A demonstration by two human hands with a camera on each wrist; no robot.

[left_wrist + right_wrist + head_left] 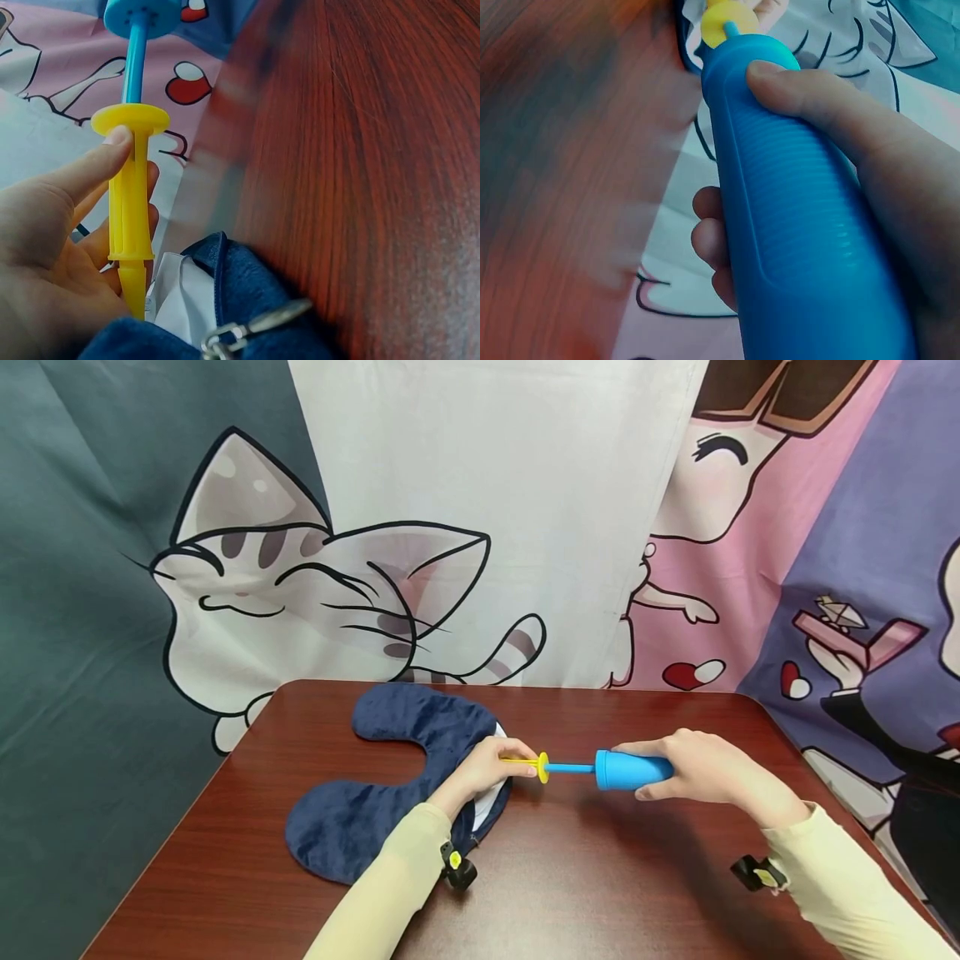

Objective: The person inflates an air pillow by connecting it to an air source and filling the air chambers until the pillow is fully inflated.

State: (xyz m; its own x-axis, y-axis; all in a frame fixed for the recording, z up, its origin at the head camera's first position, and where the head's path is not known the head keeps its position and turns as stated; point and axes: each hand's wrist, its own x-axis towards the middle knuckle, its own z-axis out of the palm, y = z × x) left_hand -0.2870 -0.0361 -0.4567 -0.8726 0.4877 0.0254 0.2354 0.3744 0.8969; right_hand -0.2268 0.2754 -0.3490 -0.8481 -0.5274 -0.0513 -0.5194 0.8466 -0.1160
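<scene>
A hand pump with a blue barrel, a thin blue rod and a yellow nozzle end is held level above the table. My left hand grips the yellow end, thumb just under its round flange. Round the blue barrel curl the fingers of my right hand, its thumb lying along the top. A navy plush U-shaped neck pillow lies under my left forearm. White inner material shows at its unzipped edge, close to the nozzle tip, and a metal zipper pull hangs there.
The reddish-brown wooden table reaches back to a hanging cloth printed with cartoon cats. Each sleeve carries a small black wrist camera.
</scene>
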